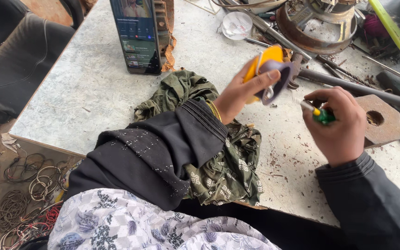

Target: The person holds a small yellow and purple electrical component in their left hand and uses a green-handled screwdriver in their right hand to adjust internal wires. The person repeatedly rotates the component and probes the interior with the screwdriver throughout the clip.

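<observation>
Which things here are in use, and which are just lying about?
In use:
left hand holding yellow and grey part
right hand holding green-handled screwdriver

Lying about:
phone
olive cloth
hexagonal metal block
rusty round housing

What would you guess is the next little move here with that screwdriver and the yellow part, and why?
Probably bring the screwdriver tip up to the yellow and grey part and seat it there. The left hand holds the part raised off the table with its face turned toward the right hand, which grips the green-handled tool just beside it, tip toward the part but apart from it. The part is blurred, so the exact spot is unclear.
</observation>
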